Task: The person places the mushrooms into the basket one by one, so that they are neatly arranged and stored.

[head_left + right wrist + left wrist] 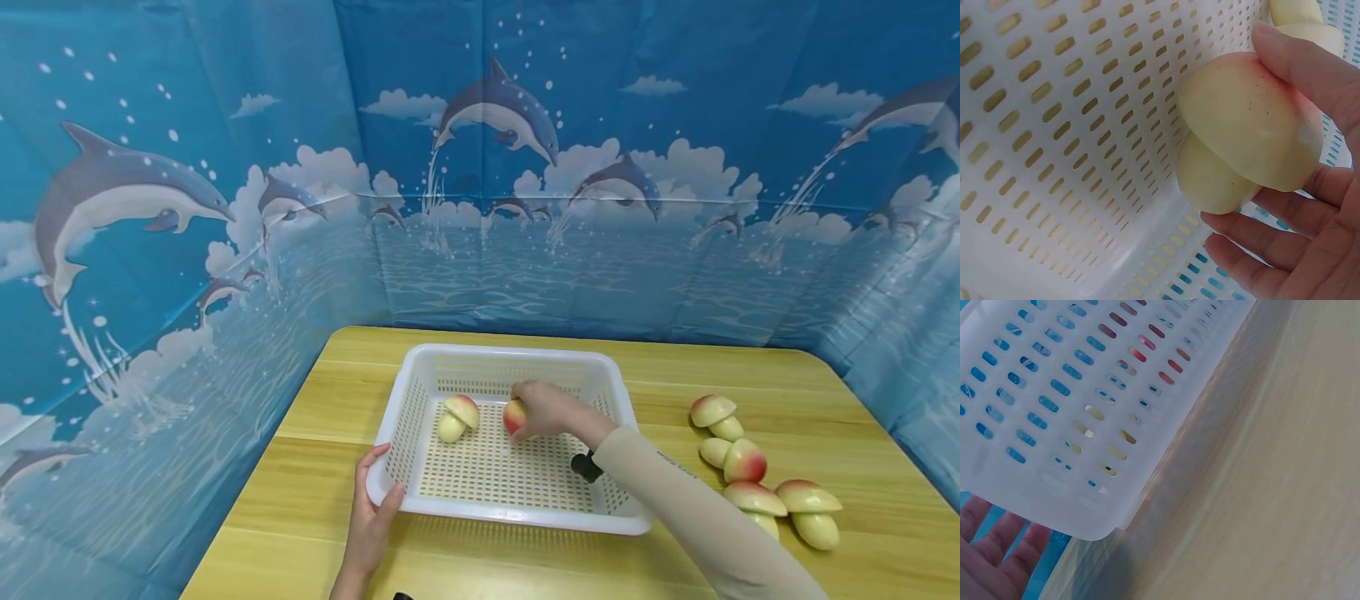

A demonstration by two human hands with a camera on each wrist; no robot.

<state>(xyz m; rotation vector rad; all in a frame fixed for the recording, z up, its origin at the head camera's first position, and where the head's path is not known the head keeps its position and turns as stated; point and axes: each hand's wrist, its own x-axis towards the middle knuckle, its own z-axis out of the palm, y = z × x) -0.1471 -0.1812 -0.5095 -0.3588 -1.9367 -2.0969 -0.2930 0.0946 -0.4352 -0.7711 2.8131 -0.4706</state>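
Note:
A white plastic basket (510, 514) with slotted walls stands on the table. My left hand (369, 521) grips its near left corner, thumb at the front rim and fingers along the left side; the left wrist view shows several fingers (1007, 550) beside the basket wall (1047, 487). Inside the basket, my right hand (551, 410) holds a toy mushroom (1247, 119) with a pale yellow stem and a red-tinged cap, thumb over the cap and fingers beneath. Another toy mushroom (459, 417) lies to its left on the basket floor.
Several more toy mushrooms (808, 500) lie on the wooden table (300, 492) right of the basket, partly behind the right sleeve (690, 508). A dolphin-print curtain (510, 275) hangs around the table. A black object (402, 596) shows at the bottom edge.

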